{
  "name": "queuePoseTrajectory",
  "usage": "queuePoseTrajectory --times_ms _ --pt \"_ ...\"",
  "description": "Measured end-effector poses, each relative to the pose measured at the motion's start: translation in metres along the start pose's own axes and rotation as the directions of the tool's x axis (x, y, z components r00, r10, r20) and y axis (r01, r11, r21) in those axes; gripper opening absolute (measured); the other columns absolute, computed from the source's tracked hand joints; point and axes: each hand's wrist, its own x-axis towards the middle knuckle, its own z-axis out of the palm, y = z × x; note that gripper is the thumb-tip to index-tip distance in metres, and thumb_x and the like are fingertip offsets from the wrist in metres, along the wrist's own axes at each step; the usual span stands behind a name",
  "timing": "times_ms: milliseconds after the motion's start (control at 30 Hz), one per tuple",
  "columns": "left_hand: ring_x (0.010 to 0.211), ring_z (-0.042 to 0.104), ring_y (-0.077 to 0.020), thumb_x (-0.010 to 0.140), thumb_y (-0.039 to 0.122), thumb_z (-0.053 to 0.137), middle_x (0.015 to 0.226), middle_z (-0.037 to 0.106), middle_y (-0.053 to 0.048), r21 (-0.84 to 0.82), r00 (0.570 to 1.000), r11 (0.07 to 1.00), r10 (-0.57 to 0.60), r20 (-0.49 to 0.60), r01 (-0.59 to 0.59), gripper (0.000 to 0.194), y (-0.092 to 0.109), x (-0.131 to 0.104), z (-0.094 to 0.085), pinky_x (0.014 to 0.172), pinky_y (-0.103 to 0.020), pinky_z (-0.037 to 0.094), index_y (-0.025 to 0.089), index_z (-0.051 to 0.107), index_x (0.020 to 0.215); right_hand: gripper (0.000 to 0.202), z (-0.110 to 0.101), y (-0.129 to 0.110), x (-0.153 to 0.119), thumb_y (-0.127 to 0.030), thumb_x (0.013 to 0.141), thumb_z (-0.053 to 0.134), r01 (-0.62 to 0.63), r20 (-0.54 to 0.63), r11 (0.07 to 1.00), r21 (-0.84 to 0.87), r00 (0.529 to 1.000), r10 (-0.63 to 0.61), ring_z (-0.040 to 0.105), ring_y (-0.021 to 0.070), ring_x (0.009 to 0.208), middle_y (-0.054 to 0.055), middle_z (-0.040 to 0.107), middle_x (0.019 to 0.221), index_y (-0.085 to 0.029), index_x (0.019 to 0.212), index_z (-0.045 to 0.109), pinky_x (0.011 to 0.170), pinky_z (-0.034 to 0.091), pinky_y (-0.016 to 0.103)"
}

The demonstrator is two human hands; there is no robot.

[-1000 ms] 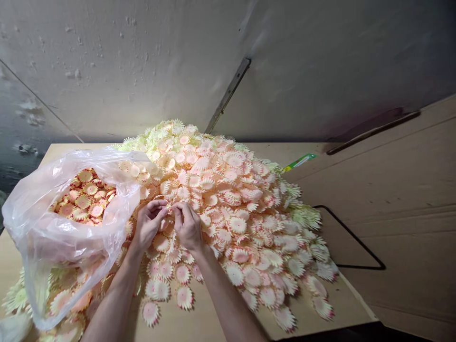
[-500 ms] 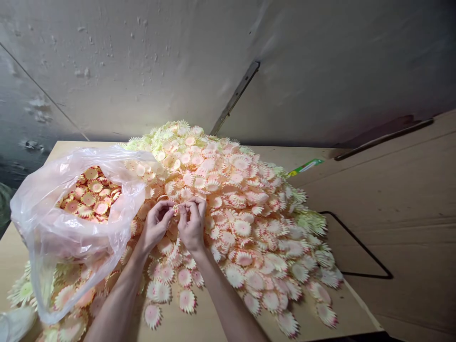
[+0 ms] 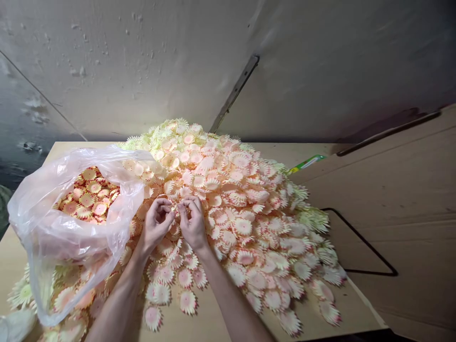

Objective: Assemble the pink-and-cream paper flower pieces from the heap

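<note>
My left hand [image 3: 157,222] is closed in a pinch, with a small pale flower piece [image 3: 174,208] showing at its thumb and fingertips. Close beside it, my right hand [image 3: 193,223] is pinched too; what sits between its fingertips is too small to make out. Both hands are over a big heap of artificial flower heads [image 3: 242,190], cream and pale pink with notched, pink-tipped edges. Left of the hands stands an open clear plastic bag [image 3: 46,223], holding many smaller flower pieces [image 3: 93,186] in yellow with red edges.
The heap spreads over a wooden table [image 3: 185,327] against a grey wall [image 3: 160,71]. A green and yellow packet [image 3: 308,162] lies behind it. At the right are a cardboard sheet [image 3: 420,199] and a bent black rod [image 3: 363,242]. More flower heads lie below the bag.
My fingertips have drawn slightly apart, the right hand shifting a little to the right. The view has tilted slightly; the bag and heap lie as before.
</note>
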Motion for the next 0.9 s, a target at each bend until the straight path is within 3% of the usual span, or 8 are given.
queuePoseTrajectory --times_ms 167,267,500,733,900 --pt "0.057 0.045 -0.0063 0.077 0.044 0.079 0.073 0.051 0.004 -0.106 0.997 0.993 -0.043 0.063 0.049 0.041 -0.001 0.000 0.003 0.054 -0.019 0.039 0.019 0.055 0.099 0.030 -0.001 0.006 0.007 -0.045 0.097 0.047 -0.118 -0.139 0.993 -0.003 0.983 0.116 0.054 0.0205 0.084 0.006 0.052 0.089 -0.020 0.081 0.055 0.082 0.048 0.038" --pt "0.068 0.051 -0.0087 0.078 0.041 0.078 0.077 0.054 0.002 -0.080 1.000 0.997 -0.002 0.013 0.003 0.038 0.001 -0.001 0.005 0.064 -0.020 0.043 0.018 0.058 0.100 0.033 0.001 0.004 0.006 -0.049 0.096 0.046 -0.181 -0.216 0.983 0.023 0.959 0.182 0.054 0.0198 0.083 0.006 0.052 0.091 -0.019 0.085 0.055 0.079 0.048 0.036" --pt "0.066 0.048 -0.0104 0.080 0.039 0.075 0.076 0.055 0.000 -0.001 0.999 1.000 -0.010 0.034 0.010 0.031 0.007 -0.005 0.012 0.060 -0.021 0.039 0.017 0.064 0.100 0.037 0.008 0.001 0.000 -0.055 0.094 0.049 -0.270 -0.297 0.952 0.146 0.906 0.303 0.050 0.0171 0.076 0.004 0.053 0.086 -0.020 0.082 0.053 0.074 0.045 0.033" --pt "0.065 0.048 -0.0115 0.080 0.039 0.074 0.073 0.055 0.000 -0.010 0.999 1.000 -0.004 0.048 0.004 0.030 0.007 -0.003 0.009 0.061 -0.022 0.040 0.017 0.067 0.099 0.039 0.008 0.003 0.003 -0.056 0.091 0.052 -0.272 -0.283 0.936 0.223 0.901 0.329 0.049 0.0160 0.074 0.002 0.051 0.080 -0.020 0.079 0.054 0.071 0.044 0.030" --pt "0.072 0.054 -0.0136 0.081 0.036 0.073 0.082 0.063 -0.003 -0.010 1.000 1.000 0.013 0.006 -0.013 0.027 0.007 -0.001 -0.004 0.069 -0.024 0.046 0.017 0.071 0.100 0.035 0.001 -0.005 0.005 -0.053 0.090 0.057 -0.260 -0.035 0.903 0.341 0.957 0.289 0.054 0.0151 0.075 0.003 0.060 0.086 -0.019 0.088 0.061 0.072 0.046 0.028"
